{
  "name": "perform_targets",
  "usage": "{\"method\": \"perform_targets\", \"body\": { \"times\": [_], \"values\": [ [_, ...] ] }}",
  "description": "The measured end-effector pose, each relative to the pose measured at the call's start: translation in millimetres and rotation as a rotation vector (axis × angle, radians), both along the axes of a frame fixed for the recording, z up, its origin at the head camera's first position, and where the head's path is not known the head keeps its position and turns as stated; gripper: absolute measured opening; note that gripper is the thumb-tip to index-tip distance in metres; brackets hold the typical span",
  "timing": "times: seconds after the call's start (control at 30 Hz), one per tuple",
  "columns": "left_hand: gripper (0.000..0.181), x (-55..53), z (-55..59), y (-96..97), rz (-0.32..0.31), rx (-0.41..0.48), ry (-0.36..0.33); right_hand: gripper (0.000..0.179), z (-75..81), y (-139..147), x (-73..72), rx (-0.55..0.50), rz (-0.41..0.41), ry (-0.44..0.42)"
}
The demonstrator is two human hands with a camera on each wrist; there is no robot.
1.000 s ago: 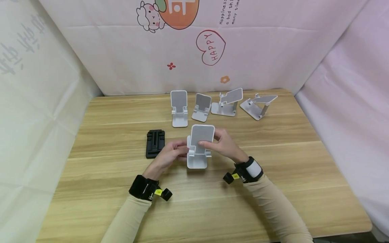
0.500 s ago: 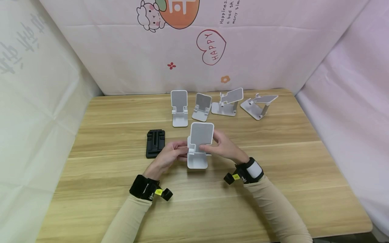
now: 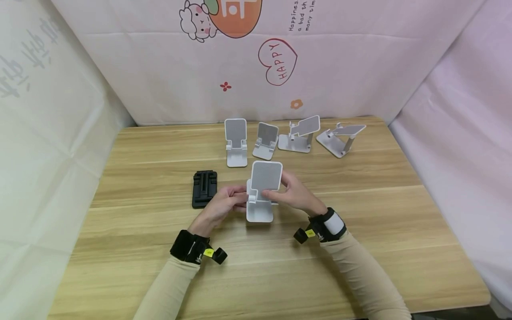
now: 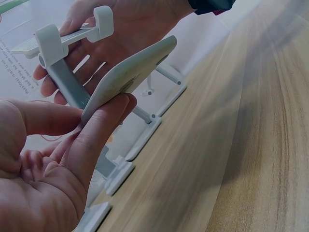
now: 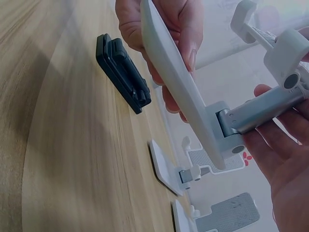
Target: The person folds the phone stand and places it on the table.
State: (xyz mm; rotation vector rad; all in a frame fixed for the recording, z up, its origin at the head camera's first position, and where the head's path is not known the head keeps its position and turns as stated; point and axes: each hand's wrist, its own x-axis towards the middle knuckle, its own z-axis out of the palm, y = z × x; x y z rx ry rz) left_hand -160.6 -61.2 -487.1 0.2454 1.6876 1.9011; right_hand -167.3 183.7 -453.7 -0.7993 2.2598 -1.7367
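Observation:
Both hands hold a white phone stand (image 3: 266, 175) above the middle of the table, its grey-padded plate facing the head camera. The left hand (image 3: 224, 202) pinches the edge of the flat base (image 4: 133, 67) between thumb and fingers. On the other side, the right hand (image 3: 298, 193) grips the padded plate, thumb across its front and fingers behind. A grey metal post (image 5: 268, 108) joins base and plate at a hinge, seen in the right wrist view. Most of the left fingers are hidden behind the base in the head view.
A folded black phone stand (image 3: 205, 190) lies left of the held one. Several unfolded white stands line the back of the wooden table (image 3: 256, 275), among them an upright one (image 3: 236, 133) and a tilted one (image 3: 340, 138) at far right. A printed curtain (image 3: 344, 75) hangs behind.
Since a second ago the plate's top edge has shifted slightly up, and the right thumb sits a little lower on it. The left hand has stayed in place.

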Motion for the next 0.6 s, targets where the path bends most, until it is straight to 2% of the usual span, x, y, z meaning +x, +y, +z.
{"method": "perform_targets", "body": {
  "times": [0.6],
  "values": [
    [0.039,1.7,1.8,0.0,-0.006,-0.031,0.008,0.058,-1.8,-0.2,0.2,-0.008,-0.013,-0.008]
  ]
}}
